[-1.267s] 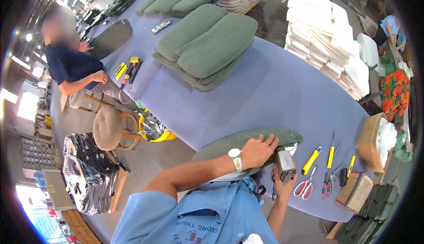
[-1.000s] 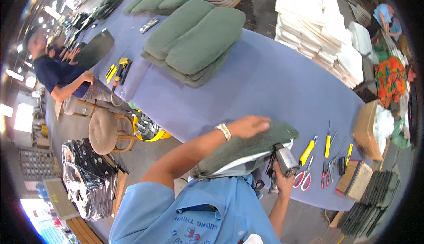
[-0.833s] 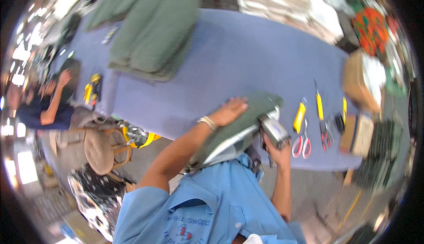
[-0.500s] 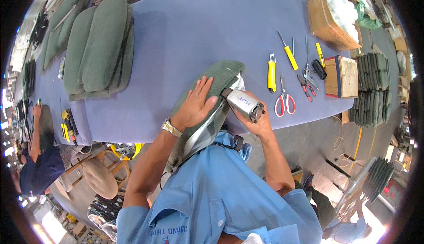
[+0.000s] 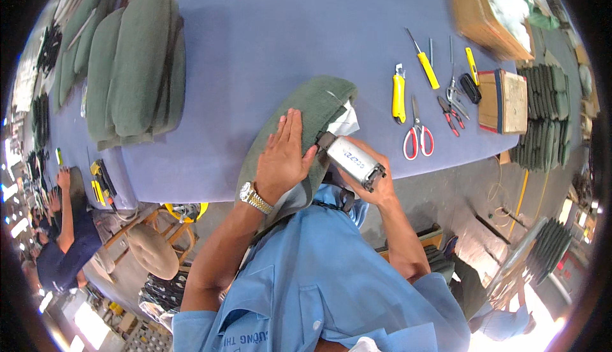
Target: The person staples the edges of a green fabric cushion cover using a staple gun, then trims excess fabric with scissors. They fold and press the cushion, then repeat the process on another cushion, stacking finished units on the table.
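Note:
A curved dark green upholstered cushion (image 5: 306, 100) rests at the front edge of the table against my body, with white lining showing along its open edge. Flat on the cushion's fabric lies my left hand (image 5: 285, 158), fingers stretched out and a metal-banded watch on its wrist. My right hand (image 5: 377, 183) is closed round a silver staple gun (image 5: 352, 161). The gun's dark nose meets the cushion's edge close to my left thumb. My right fingers are partly hidden behind the gun's body.
Scissors (image 5: 417, 138), a yellow cutter (image 5: 398, 97), a yellow screwdriver (image 5: 426, 70) and pliers (image 5: 451, 116) lie at the right. Beyond them stand a cardboard box of white stuffing (image 5: 481, 14) and a smaller box (image 5: 503, 101). Green cushions (image 5: 140, 59) are piled left; a co-worker (image 5: 67, 244) works further left.
The staple gun has shifted slightly down along the cushion's edge, and its nose now sits nearer my left thumb. My left hand stays pressed on the fabric. The whole view has tilted a little.

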Demonstrator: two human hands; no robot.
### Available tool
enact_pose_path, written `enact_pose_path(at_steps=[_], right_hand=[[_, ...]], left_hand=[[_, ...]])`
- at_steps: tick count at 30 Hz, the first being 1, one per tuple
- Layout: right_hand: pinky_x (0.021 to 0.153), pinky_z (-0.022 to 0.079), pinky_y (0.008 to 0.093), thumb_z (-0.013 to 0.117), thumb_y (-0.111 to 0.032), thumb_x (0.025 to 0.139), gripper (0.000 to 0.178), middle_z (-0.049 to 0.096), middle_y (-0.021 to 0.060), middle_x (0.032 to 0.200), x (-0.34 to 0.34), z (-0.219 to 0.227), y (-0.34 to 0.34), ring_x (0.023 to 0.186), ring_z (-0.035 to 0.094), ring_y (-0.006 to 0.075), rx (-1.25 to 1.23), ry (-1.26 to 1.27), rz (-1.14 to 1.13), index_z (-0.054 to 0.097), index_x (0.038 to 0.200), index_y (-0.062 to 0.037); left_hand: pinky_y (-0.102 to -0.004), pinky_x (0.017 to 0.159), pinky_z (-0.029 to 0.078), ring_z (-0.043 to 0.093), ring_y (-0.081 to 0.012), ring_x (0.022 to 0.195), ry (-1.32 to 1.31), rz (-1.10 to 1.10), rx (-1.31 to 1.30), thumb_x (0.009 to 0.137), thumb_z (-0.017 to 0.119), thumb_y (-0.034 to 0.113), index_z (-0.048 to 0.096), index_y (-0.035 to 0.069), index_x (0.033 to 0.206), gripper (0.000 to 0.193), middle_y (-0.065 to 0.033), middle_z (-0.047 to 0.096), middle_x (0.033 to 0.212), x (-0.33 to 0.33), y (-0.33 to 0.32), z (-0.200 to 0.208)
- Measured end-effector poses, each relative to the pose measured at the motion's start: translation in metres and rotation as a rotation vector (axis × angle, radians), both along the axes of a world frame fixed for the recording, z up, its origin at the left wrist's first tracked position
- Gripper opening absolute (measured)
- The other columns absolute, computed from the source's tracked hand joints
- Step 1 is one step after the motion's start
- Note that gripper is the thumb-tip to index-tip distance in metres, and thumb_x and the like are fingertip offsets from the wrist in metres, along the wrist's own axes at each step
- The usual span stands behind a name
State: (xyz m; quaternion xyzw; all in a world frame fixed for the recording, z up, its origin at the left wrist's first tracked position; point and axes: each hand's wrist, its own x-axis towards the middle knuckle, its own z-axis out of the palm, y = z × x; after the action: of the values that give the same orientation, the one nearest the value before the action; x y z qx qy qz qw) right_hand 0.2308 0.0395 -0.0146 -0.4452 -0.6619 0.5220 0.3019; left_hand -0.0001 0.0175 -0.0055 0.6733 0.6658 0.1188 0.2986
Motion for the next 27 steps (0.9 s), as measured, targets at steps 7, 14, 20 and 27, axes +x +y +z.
enact_pose_path(at_steps=[7,14,20,27], right_hand=[[0.097,0.052,0.0362,0.075,-0.007,0.083,0.050,0.071,0.0152,0.117,-0.004,0.013,0.010,0.107,0.068,0.0233,-0.060,-0.111,0.092,0.061,0.130,0.0031],[0.089,0.052,0.0370,0.073,-0.012,0.086,0.043,0.068,0.0137,0.109,-0.005,-0.004,0.002,0.097,0.064,0.0238,-0.185,-0.111,-0.015,0.061,0.123,0.0046],[0.091,0.052,0.0367,0.076,-0.014,0.086,0.048,0.067,0.0118,0.112,0.006,-0.016,-0.008,0.099,0.063,0.0212,-0.232,-0.078,-0.048,0.060,0.128,0.0050],[0.092,0.050,0.0362,0.075,-0.015,0.086,0.047,0.067,0.0120,0.111,0.006,0.000,-0.009,0.099,0.062,0.0218,-0.211,-0.129,0.024,0.060,0.126,0.0053]], left_hand=[[-0.0586,0.122,0.030,0.028,-0.0428,0.154,0.022,0.039,-0.125,0.096,0.065,0.034,0.022,-0.002,0.161,0.086,-0.0271,0.027,0.166,0.004,0.001,0.005],[-0.0592,0.118,0.037,0.030,-0.0406,0.154,0.029,0.087,-0.126,0.097,0.064,0.035,0.023,-0.001,0.160,0.084,-0.0246,0.029,0.166,0.006,0.002,0.004],[-0.0588,0.119,0.037,0.030,-0.0390,0.154,0.029,0.081,-0.092,0.097,0.066,0.036,0.023,-0.001,0.161,0.085,-0.0236,0.028,0.167,0.006,0.000,0.001],[-0.0590,0.120,0.035,0.029,-0.0386,0.155,0.004,0.082,-0.098,0.093,0.071,0.033,0.021,-0.002,0.161,0.090,-0.0230,0.027,0.167,0.007,-0.005,0.001]])
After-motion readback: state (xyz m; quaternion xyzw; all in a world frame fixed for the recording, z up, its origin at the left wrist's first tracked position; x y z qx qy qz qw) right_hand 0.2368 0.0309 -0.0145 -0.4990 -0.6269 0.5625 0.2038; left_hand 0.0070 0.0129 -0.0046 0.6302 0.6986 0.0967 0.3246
